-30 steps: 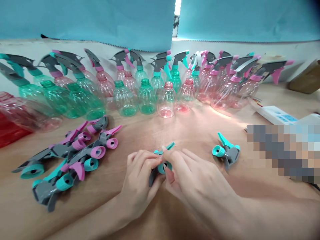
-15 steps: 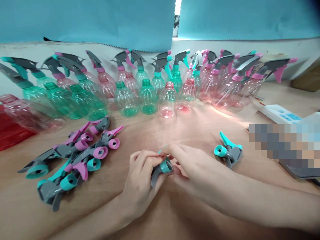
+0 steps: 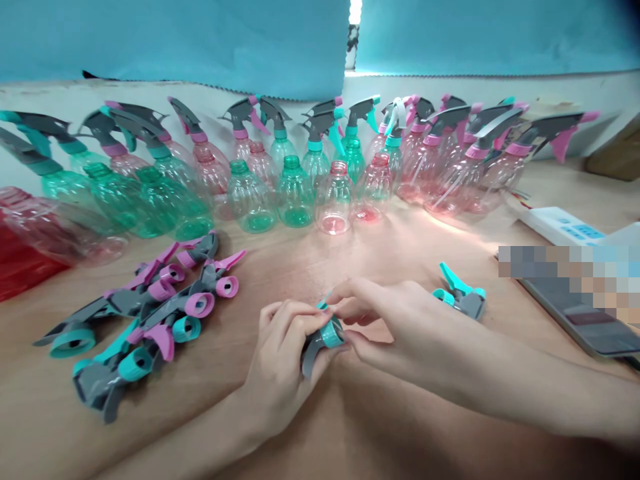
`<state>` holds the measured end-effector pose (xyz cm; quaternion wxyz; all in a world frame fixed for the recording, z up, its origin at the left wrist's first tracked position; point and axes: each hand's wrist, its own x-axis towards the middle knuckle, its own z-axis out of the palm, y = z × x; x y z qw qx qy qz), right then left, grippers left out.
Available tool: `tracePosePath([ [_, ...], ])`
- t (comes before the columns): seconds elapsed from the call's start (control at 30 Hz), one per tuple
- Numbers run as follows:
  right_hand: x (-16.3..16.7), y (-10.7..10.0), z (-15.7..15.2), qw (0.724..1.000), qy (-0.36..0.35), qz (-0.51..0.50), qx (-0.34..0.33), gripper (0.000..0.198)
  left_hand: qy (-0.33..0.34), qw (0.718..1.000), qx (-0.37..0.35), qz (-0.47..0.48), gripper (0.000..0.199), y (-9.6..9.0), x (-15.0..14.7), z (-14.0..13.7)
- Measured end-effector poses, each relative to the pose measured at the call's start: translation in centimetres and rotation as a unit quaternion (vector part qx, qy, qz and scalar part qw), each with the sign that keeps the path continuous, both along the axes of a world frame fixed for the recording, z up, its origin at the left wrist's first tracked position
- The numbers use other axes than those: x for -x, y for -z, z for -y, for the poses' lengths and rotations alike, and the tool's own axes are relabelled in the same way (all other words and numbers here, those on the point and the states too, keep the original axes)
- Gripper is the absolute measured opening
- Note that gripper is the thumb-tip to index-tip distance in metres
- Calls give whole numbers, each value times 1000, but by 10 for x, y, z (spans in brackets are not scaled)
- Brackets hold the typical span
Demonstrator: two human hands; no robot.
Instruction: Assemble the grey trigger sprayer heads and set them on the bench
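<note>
My left hand is closed around a trigger spray head, grey with a turquoise collar; the collar opening faces right. My right hand has its thumb at the collar's rim and its index finger over the top near the turquoise trigger, pinching lightly around it. The fingers hide much of the sprayer body. Beyond my right wrist lies a second turquoise-and-grey spray head, partly covered by my forearm. To the left is a pile of loose spray heads with pink and turquoise collars.
Along the wall stand several uncapped bottles, among them a green bottle and a clear pink bottle. Behind them are bottles with sprayers fitted. A red bag sits far left, a phone and a white box right.
My right hand's fingers have loosened and spread slightly around the collar, and the hand has shifted a little to the right. My left hand keeps the spray head in place.
</note>
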<state>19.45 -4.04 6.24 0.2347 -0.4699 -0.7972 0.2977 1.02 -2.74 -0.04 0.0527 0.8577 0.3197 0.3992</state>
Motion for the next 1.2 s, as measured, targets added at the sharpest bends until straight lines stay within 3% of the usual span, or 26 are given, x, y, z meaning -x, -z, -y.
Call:
tracePosePath([
  [0.13, 5, 3, 1, 999, 23, 17, -34, 22, 2, 1000, -1, 2, 12, -1, 0, 1],
  [0.33, 2, 2, -1, 999, 35, 11, -25, 16, 18, 1000, 13, 11, 15, -2, 2, 0],
  [0.53, -19, -11, -14, 998, 0, 47, -29, 14, 4, 995, 89, 43, 30, 1, 1, 1],
  [0.63, -21, -14, -18, 1000, -16, 0, -1, 13, 9, 992, 113, 51, 40, 2, 1, 3],
  [0.77, -13, -9, -20, 996, -55, -55, 45, 9, 31, 993, 103, 56, 32, 1, 1, 3],
  [1.1, -10, -10, -16, 995, -52, 67, -54, 14, 53, 988, 121, 76, 28, -4, -2, -2],
  [1.2, -11, -13, -18, 994, -50, 79, -50, 13, 54, 988, 120, 79, 29, -3, -1, -1],
])
